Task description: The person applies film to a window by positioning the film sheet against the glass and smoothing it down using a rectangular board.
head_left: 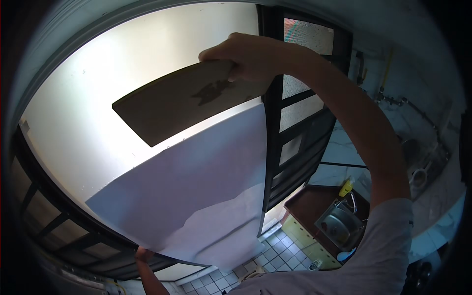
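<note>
My right hand (253, 56) reaches up high and grips the upper right end of a flat, dark grey-brown rectangular board (172, 98) with a darker patch on its face. The board slants across a bright white panel (147, 39), just above the upper edge of a pale bluish-lilac sheet (182, 182). That sheet covers the lower part of the panel and has a wavy boundary and creases lower down. Beside the sheet's lower left edge, by the dark frame, is my left hand (143, 254). It shows small, and its fingers are hard to make out.
A dark-framed door with textured glass (300, 110) adjoins the panel on the right. Lower right are a brown counter (307, 209), a metal sink (341, 228), a tap (353, 201) and a yellow bottle (346, 187). Pipes (393, 100) run along the wall. Tiled floor (282, 248) lies below.
</note>
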`<state>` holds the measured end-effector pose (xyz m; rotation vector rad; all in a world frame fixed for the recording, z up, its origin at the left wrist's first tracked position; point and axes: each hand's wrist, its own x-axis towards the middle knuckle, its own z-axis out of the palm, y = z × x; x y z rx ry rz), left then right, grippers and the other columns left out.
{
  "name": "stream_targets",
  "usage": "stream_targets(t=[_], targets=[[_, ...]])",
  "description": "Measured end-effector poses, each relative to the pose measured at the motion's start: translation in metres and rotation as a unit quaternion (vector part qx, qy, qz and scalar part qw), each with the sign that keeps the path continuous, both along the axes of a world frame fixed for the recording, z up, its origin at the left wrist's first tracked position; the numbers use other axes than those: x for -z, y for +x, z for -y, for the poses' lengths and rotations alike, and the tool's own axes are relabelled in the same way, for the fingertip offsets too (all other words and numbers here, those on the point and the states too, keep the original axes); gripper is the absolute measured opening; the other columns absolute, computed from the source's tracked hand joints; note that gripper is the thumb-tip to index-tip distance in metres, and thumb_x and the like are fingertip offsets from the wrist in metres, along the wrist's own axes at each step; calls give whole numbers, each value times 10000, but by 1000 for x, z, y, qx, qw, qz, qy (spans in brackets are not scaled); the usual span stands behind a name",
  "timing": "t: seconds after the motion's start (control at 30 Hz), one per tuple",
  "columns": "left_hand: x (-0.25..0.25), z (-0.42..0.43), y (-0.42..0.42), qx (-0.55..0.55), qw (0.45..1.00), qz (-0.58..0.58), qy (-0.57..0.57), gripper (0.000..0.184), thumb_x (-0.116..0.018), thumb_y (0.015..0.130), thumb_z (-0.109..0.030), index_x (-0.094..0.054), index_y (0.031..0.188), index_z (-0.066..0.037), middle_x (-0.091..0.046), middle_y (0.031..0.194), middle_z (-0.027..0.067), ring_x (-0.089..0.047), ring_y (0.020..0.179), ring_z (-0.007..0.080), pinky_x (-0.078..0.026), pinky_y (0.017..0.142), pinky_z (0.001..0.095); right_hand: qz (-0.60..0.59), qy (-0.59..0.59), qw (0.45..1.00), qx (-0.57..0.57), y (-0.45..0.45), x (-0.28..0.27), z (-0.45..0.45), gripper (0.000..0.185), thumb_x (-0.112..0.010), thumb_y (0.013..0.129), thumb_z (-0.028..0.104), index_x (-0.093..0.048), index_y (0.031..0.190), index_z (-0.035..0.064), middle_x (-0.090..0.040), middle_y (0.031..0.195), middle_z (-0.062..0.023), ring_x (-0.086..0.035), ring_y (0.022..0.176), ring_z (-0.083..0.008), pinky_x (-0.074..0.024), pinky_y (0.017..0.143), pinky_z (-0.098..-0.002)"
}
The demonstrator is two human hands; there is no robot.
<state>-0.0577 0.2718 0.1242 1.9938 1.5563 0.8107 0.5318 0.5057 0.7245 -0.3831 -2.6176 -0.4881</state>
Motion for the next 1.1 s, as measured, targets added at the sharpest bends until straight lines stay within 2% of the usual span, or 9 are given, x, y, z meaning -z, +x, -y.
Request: stream_targets(t=[0.2,0.23,0.3,0.5,0.6,0.83,0.9,0.97,1.1], targets=[[-6,-6,17,-96,876,451,-142,511,-535,984,-304,-433,1406,-34,-539,1347,119,-542,1226,300,-467,1006,465,-63,169,983,11,18,-37,-3,609,-747,793,160,-542,1366,134,-676,1052,-155,-670,976,-289,-527,902,-411],[-6,-3,18,-103,863,471,-148,514,-538,984,-302,-430,1407,-32,-538,1347,120,-543,1224,299,-468,1005,465,-77,-46,990,108,14,-51,36,620,-739,809,160,-522,1389,130,-643,1112,-165,-636,1043,-285,-504,935,-420],[-2,1,16,-109,846,496,-161,518,-543,983,-299,-424,1409,-29,-535,1348,121,-546,1221,297,-470,1002,464,-38,-68,997,3,15,-82,47,445,-712,764,-40,-589,1190,-2,-680,1061,-196,-652,989,-333,-494,863,-429],[-18,5,50,-161,791,580,-109,386,-617,946,-259,-538,1230,-9,-616,1102,75,-624,1000,229,-514,828,384,-27,42,999,-13,12,-83,35,440,-738,751,-17,-590,1166,-11,-686,1039,-184,-655,996,-310,-497,856,-402],[0,9,29,-106,887,440,-88,398,-609,947,-279,-535,1236,-16,-606,1134,87,-614,1021,233,-508,848,375,-34,6,999,-10,11,-76,34,409,-739,752,-15,-594,1133,-7,-688,1016,-179,-656,967,-299,-495,839,-396],[18,6,27,-113,826,538,-123,664,-681,911,-368,-403,1407,-25,-531,1336,123,-557,1200,290,-482,987,424,-19,23,998,52,7,-6,10,576,-727,779,11,-555,1324,87,-687,1093,-161,-684,987,-299,-546,890,-427],[25,6,27,-127,925,352,-60,550,-690,895,-337,-481,1314,-49,-571,1205,90,-583,1076,229,-485,876,372,-6,-61,998,25,8,2,-1,541,-743,753,5,-570,1262,65,-652,1036,-160,-638,948,-326,-507,861,-437],[4,6,48,-175,799,564,-116,333,-662,911,-292,-599,1155,-74,-623,982,41,-614,856,128,-486,669,271,14,-77,997,22,7,5,0,516,-740,761,8,-575,1247,55,-648,1048,-166,-651,902,-326,-515,847,-436],[5,5,42,-158,852,483,-126,313,-658,908,-311,-610,1124,-89,-607,899,-11,-549,718,78,-398,564,244,-104,-8,993,62,2,-32,35,592,-720,806,35,-509,1358,78,-689,994,-219,-704,901,-299,-558,833,-422]])
